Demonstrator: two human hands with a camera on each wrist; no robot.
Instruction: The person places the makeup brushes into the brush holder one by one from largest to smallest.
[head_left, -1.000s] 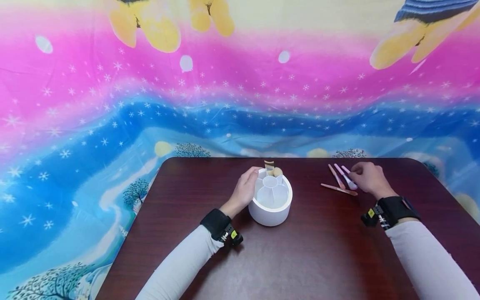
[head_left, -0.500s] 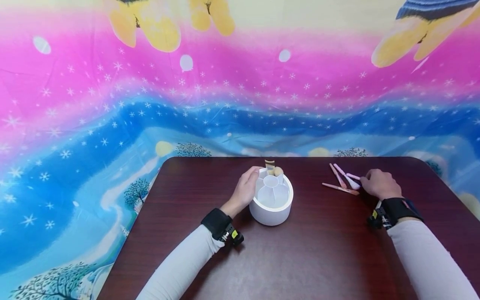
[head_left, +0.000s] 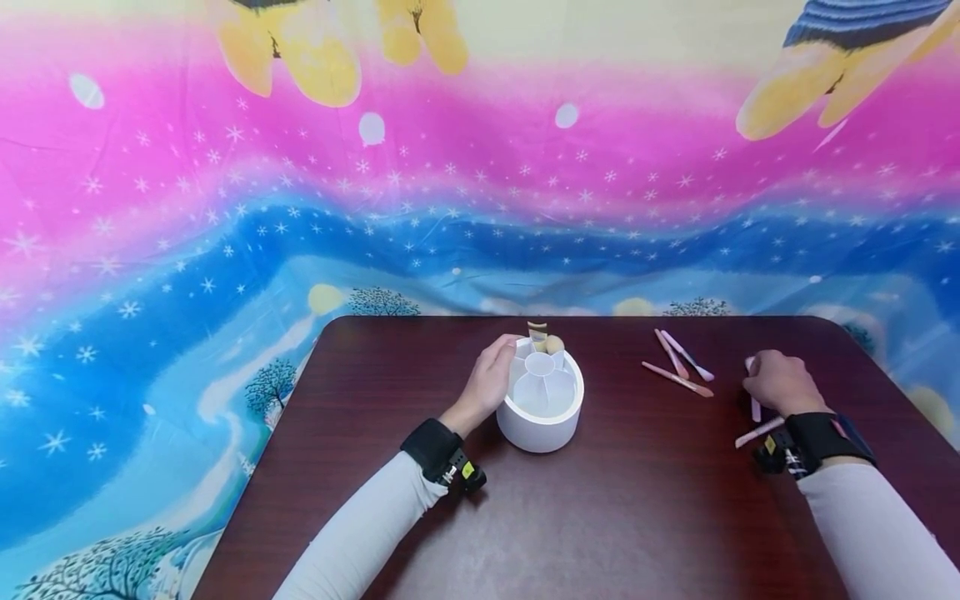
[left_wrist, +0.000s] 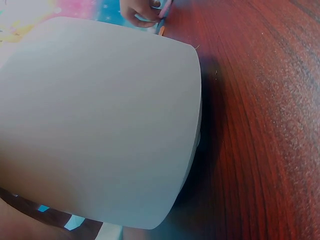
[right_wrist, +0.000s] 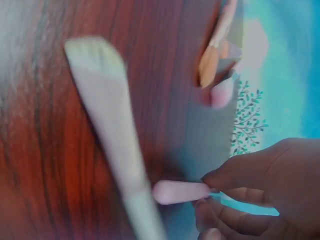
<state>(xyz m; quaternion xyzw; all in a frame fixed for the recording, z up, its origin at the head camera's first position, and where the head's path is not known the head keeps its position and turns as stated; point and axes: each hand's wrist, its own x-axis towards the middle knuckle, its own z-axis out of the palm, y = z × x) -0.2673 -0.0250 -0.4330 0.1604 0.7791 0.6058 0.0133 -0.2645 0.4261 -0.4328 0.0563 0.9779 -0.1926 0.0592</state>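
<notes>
My left hand (head_left: 486, 379) grips the left side of a white round organizer (head_left: 540, 429) with divided compartments. Its smooth outer wall (left_wrist: 105, 110) fills much of the left wrist view. A tan rounded tip (head_left: 554, 344) and a flat brown-and-gold tip (head_left: 537, 331) stick up from its back. To the right, my right hand (head_left: 783, 382) pinches a pink makeup brush (right_wrist: 180, 192) between thumb and fingers; its far end is hidden. Another makeup brush (head_left: 759, 433), with a pale slanted head (right_wrist: 97, 57), lies on the table below this hand.
Between the organizer and my right hand lie several makeup brushes: a pale pink one (head_left: 687, 354), a brown-tipped one (head_left: 670, 352) and one lying crosswise (head_left: 677, 379). The dark wooden table (head_left: 600, 517) ends at a patterned cloth backdrop (head_left: 480, 208).
My right hand has moved right and nearer, taking a pink brush away from the group. The brush below the wrist has come into view. My left hand and the organizer stay put.
</notes>
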